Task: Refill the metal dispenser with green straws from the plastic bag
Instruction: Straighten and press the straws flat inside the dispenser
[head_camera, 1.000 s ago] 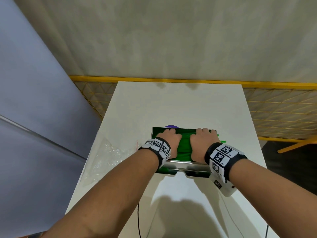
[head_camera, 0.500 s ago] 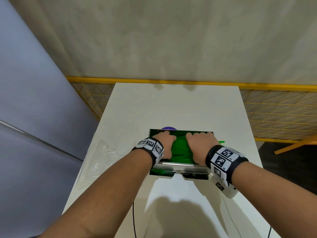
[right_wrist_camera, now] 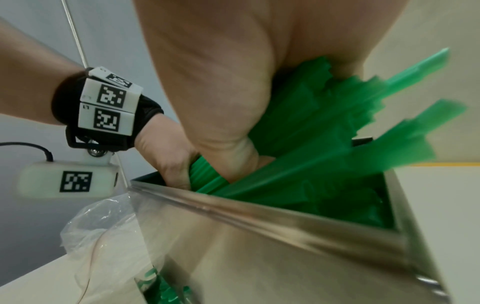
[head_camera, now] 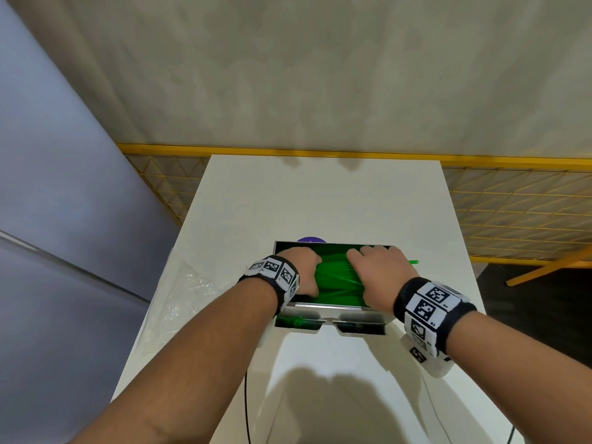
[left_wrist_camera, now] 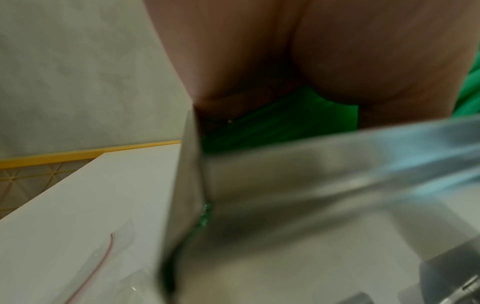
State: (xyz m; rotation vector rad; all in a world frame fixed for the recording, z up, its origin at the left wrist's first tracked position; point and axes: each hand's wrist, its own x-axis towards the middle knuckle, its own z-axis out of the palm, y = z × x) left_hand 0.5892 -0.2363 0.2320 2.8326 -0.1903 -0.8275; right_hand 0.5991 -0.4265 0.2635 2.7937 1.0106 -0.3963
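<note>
The metal dispenser (head_camera: 333, 312) stands open-topped in the middle of the white table (head_camera: 320, 203), full of green straws (head_camera: 336, 280). Both hands reach into it from the near side. My left hand (head_camera: 302, 270) grips the left part of the straw bundle, my right hand (head_camera: 378, 277) grips the right part. In the right wrist view the fingers curl round the green straws (right_wrist_camera: 311, 131), whose ends stick up over the dispenser (right_wrist_camera: 285, 236) rim. One straw end pokes out past the dispenser's right wall. The left wrist view shows the dispenser (left_wrist_camera: 311, 195) wall and straws (left_wrist_camera: 285, 123) under my palm.
The clear plastic bag (head_camera: 182, 293) lies crumpled and flat on the table left of the dispenser. A purple round thing (head_camera: 311, 240) peeks out behind the dispenser. A yellow mesh fence (head_camera: 519, 213) runs behind the table. Black cables hang off the table's near edge.
Both hands have stayed on the straws inside the dispenser, shifting a little closer together and back apart. The stray straw end still sticks out at the right.
</note>
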